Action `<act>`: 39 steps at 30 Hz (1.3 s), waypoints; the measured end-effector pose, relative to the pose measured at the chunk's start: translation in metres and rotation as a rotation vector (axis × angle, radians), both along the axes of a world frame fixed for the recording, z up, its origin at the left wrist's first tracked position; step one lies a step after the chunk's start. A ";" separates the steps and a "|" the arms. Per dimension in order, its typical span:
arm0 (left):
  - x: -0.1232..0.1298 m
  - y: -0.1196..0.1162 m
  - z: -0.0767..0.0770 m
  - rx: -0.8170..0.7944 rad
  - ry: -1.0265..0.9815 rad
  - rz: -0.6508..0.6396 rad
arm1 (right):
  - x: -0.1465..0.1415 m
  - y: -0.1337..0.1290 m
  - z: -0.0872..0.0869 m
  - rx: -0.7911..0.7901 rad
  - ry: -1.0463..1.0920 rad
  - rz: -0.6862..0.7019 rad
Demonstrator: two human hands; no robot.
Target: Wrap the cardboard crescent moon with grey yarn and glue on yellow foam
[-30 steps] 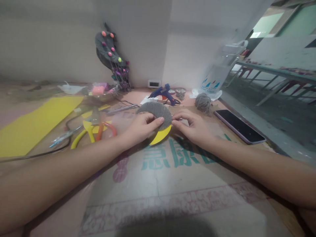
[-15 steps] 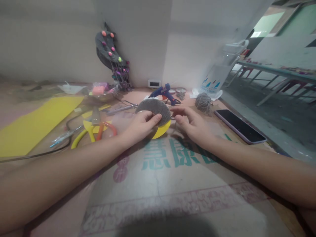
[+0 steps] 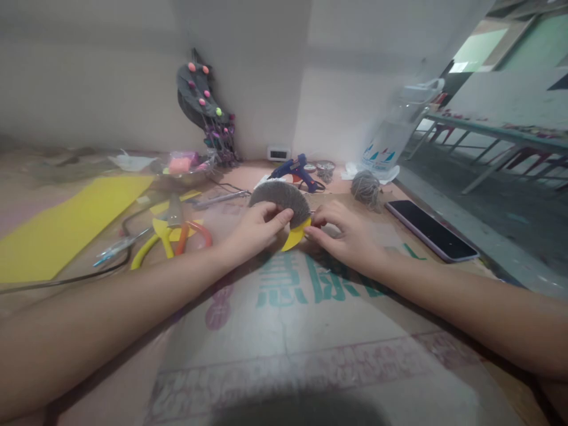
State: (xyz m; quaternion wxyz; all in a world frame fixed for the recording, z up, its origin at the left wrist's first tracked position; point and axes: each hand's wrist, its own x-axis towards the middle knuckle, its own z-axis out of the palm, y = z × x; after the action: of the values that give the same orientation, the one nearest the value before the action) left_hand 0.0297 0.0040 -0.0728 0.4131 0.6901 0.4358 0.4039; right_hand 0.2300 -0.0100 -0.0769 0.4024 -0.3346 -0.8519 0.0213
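A round-edged yellow card piece (image 3: pixel 293 238), mostly wrapped in grey yarn (image 3: pixel 284 195), is tilted up above the table. My left hand (image 3: pixel 266 228) grips it, thumb across the yarn-wrapped face and the other fingers partly hidden. At its right edge is my right hand (image 3: pixel 344 234), with curled fingers and the thumb tip close to the bare yellow part. A thin dark bit shows by the right index finger; what those fingers hold is too small to tell. A ball of grey yarn (image 3: pixel 365 188) lies beyond the right hand.
Pliers (image 3: pixel 174 216) with yellow and orange handles and a yellow sheet (image 3: pixel 75 225) lie at left. Behind are a blue glue gun (image 3: pixel 296 171), a small digital display (image 3: pixel 278 154) and a decorated grey crescent (image 3: pixel 193 92). At right are a phone (image 3: pixel 430 229) and a water bottle (image 3: pixel 390 127).
The right thumb has moved down to the yellow edge and the right fingers have shifted. The wrapped piece has moved slightly right with my left hand. The view has shifted a little.
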 end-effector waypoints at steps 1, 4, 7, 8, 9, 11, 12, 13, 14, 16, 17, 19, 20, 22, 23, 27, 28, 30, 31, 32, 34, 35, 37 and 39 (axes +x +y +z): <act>0.000 0.000 0.000 0.004 0.012 -0.004 | 0.000 -0.001 0.001 0.025 0.011 -0.004; -0.002 0.002 -0.002 0.042 0.015 -0.011 | 0.002 -0.003 0.004 0.129 0.020 -0.003; -0.005 0.003 -0.004 0.085 0.014 -0.095 | 0.006 0.000 0.005 0.238 -0.036 -0.021; -0.005 0.002 -0.004 0.114 0.004 -0.136 | 0.008 0.001 0.004 0.272 -0.053 -0.035; -0.006 0.002 -0.004 0.147 -0.015 -0.178 | 0.009 0.002 0.004 0.300 -0.074 -0.046; -0.006 0.001 -0.004 0.184 -0.066 -0.230 | 0.010 0.004 0.003 0.346 -0.119 -0.052; -0.005 0.001 -0.004 0.174 -0.082 -0.234 | 0.011 0.004 0.002 0.360 -0.147 -0.051; -0.004 0.001 -0.004 0.146 -0.086 -0.222 | 0.010 0.004 0.002 0.364 -0.182 -0.050; -0.004 0.000 -0.004 0.110 -0.078 -0.195 | 0.010 0.003 0.002 0.355 -0.222 -0.048; -0.003 0.000 -0.001 0.044 -0.045 -0.118 | 0.009 0.001 0.004 0.327 -0.259 -0.043; -0.002 0.000 0.000 0.021 -0.030 -0.084 | 0.008 -0.001 0.005 0.300 -0.252 -0.036; -0.002 -0.001 0.004 -0.010 -0.023 -0.033 | 0.008 -0.004 0.007 0.227 -0.169 -0.021; -0.002 -0.001 0.006 -0.016 -0.033 -0.018 | 0.007 -0.005 0.008 0.176 -0.110 -0.033; -0.002 -0.001 0.008 -0.013 -0.071 -0.007 | 0.007 -0.005 0.009 0.058 0.004 -0.102; -0.002 -0.001 0.009 -0.011 -0.089 -0.007 | 0.007 -0.004 0.009 -0.002 0.052 -0.144; -0.003 0.001 0.008 0.009 -0.075 -0.008 | 0.008 0.003 0.005 -0.195 0.178 -0.204; -0.003 0.001 0.008 0.014 -0.055 -0.009 | 0.009 0.005 0.004 -0.225 0.194 -0.196; -0.004 0.002 0.007 0.008 -0.024 -0.009 | 0.010 0.008 0.003 -0.252 0.221 -0.175; -0.004 0.002 0.006 0.000 -0.020 -0.011 | 0.011 0.009 0.002 -0.256 0.229 -0.163; -0.004 0.002 0.005 -0.007 -0.029 -0.013 | 0.011 0.010 0.002 -0.258 0.236 -0.155; -0.004 0.003 0.004 -0.019 -0.055 -0.022 | 0.012 0.010 0.003 -0.281 0.244 -0.146; -0.004 0.002 0.004 -0.026 -0.063 -0.030 | 0.011 0.009 0.003 -0.307 0.245 -0.144; -0.004 0.002 0.004 -0.054 -0.051 -0.042 | 0.010 0.008 0.004 -0.392 0.255 -0.144; -0.004 0.001 0.004 -0.085 -0.023 -0.051 | 0.007 0.005 0.005 -0.500 0.287 -0.156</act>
State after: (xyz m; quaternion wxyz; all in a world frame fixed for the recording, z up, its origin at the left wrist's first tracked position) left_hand 0.0257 0.0053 -0.0693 0.4573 0.6781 0.4302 0.3822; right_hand 0.2370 -0.0052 -0.0716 0.4243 -0.4812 -0.7263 0.2467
